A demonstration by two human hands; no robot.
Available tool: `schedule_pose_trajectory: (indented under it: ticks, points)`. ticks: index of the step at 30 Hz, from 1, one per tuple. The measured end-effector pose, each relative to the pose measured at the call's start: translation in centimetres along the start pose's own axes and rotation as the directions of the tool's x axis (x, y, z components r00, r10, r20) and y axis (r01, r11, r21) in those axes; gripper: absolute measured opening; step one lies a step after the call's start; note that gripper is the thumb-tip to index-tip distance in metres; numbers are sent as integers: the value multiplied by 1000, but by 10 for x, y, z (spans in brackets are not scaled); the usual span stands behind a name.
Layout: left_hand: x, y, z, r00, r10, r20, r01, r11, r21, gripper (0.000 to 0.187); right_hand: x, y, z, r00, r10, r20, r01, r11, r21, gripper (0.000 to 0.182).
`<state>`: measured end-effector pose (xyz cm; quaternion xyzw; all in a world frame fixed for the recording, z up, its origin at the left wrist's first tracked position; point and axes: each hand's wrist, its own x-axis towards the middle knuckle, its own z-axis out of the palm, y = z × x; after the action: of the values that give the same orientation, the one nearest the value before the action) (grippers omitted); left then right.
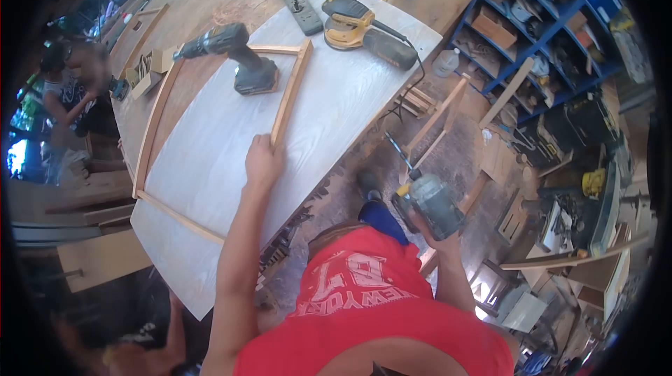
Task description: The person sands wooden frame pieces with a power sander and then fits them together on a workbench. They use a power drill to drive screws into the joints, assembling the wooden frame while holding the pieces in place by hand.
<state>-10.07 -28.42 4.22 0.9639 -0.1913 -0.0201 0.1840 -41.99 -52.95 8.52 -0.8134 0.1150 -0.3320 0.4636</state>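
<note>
My left hand (264, 160) is closed around the lower end of a wooden strip (290, 99), part of a frame lying on the pale board (329, 103). My right hand (435, 227) grips a power drill (434, 201) off the board's right side, its long bit pointing up and left. Another cordless drill (245, 61) stands on the board between the frame's sides. A curved wooden strip (155, 127) forms the frame's left side, and a thin strip (180, 216) joins its lower end.
A yellow sander (350, 29) and a power strip (299, 8) lie at the board's far end. Blue shelving (539, 47) stands at right, near a small wooden frame (441, 120) and a plastic bottle (446, 62). One person (70, 99) is at left, another person (150, 355) at lower left.
</note>
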Motion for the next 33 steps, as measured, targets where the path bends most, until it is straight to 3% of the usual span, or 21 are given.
schedule_pose_trajectory:
  ticks: [2, 4, 7, 11, 13, 17, 19, 23, 27, 29, 33]
  points:
    - [-13, -3, -7, 996, 84, -23, -85, 994, -62, 24, 37, 22, 3, 995, 78, 61, -83, 993, 82, 29]
    - [-25, -9, -15, 996, 11, 94, -11, 1000, -4, 23, 97, 24, 7, 989, 91, 120, -114, 972, 204, 30]
    - [-54, -10, -30, 994, -28, 103, 29, 999, -13, 23, 161, 43, 23, 971, 95, 218, -165, 930, 330, 28]
    - [-79, 4, -32, 995, -96, 19, 97, 994, -43, 27, 236, 59, 61, 946, -79, 316, -84, 879, 470, 25]
    - [-81, 10, -32, 990, -141, -28, 140, 989, -43, 29, 260, 67, 81, 907, -305, 289, 208, 924, 322, 23]
    - [-87, 13, -30, 978, -170, -119, 166, 985, -48, 32, 285, 65, 118, 880, -340, 333, 289, 938, 192, 22]
    - [-97, 15, -31, 948, -193, -252, 182, 981, -68, 37, 285, 75, 133, 939, -229, 255, 217, 973, 74, 27]
    - [-110, 17, -33, 914, -270, -304, 246, 963, -114, 41, 282, 117, 159, 967, -61, 247, 17, 984, 178, 39]
    - [-102, 8, -30, 875, -287, -389, 269, 958, -101, 38, 289, 99, 161, 975, -68, 210, 13, 967, 255, 40]
    - [-103, 9, -23, 850, -317, -421, 286, 948, -136, 35, 288, 85, 159, 989, -55, 139, 28, 982, 186, 36]
    - [-104, 0, -13, 842, -319, -435, 307, 946, -101, 25, 306, 31, 148, 980, -95, 176, 89, 995, 41, 34]
